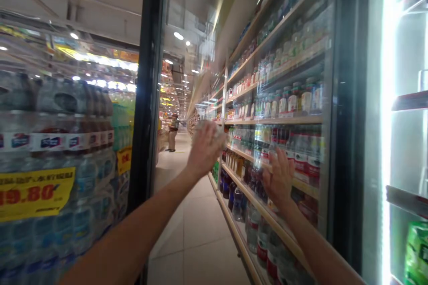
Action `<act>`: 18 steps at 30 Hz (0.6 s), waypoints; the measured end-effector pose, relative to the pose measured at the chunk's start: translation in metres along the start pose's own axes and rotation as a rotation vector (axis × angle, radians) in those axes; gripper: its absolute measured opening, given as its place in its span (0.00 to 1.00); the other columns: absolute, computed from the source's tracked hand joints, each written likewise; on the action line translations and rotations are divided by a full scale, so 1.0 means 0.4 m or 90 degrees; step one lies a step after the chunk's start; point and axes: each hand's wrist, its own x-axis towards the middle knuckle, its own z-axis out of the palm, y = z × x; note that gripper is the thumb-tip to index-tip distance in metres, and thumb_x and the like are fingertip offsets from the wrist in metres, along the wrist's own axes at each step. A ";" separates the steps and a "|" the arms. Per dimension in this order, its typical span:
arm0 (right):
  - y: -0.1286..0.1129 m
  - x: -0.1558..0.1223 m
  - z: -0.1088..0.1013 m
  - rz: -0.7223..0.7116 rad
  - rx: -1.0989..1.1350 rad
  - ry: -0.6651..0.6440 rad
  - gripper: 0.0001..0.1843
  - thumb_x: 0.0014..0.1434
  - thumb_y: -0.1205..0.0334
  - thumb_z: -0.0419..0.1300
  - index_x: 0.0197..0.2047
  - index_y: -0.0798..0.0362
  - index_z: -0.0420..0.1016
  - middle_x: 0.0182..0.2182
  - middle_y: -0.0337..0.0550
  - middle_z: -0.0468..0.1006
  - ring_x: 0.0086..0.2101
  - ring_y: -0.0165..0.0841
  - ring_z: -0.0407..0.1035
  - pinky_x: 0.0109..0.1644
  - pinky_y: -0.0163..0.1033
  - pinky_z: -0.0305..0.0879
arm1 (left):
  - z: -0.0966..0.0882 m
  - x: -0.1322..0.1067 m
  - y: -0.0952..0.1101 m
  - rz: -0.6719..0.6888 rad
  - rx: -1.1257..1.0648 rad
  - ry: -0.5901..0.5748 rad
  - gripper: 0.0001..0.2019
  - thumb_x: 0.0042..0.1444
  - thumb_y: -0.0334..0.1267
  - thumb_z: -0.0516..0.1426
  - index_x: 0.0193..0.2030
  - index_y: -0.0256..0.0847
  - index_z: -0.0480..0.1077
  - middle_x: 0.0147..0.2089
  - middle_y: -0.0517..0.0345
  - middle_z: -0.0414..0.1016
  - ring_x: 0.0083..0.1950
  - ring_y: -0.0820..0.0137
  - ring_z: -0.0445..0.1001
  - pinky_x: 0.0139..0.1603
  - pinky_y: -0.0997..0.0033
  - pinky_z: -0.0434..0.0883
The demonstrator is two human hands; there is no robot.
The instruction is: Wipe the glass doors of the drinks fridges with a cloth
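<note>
Both my arms reach forward in a shop aisle. My left hand is raised with its fingers stretched out and holds nothing; it is blurred. My right hand is open, fingers spread, at a glass cooler door that reflects light. Whether either palm touches the glass I cannot tell. Behind the glass run wooden shelves packed with drink bottles.
A black door frame stands upright at the left, with stacked water bottles and a yellow price sign beside it. A lit cooler interior is at the right. A person stands far down the tiled aisle.
</note>
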 end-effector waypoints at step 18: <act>-0.015 0.009 -0.014 0.014 0.018 -0.008 0.34 0.59 0.63 0.52 0.66 0.50 0.44 0.63 0.55 0.55 0.63 0.42 0.46 0.63 0.56 0.44 | -0.033 -0.074 -0.003 -0.096 0.080 0.035 0.23 0.57 0.34 0.52 0.60 0.50 0.60 0.69 0.48 0.49 0.69 0.55 0.45 0.64 0.44 0.51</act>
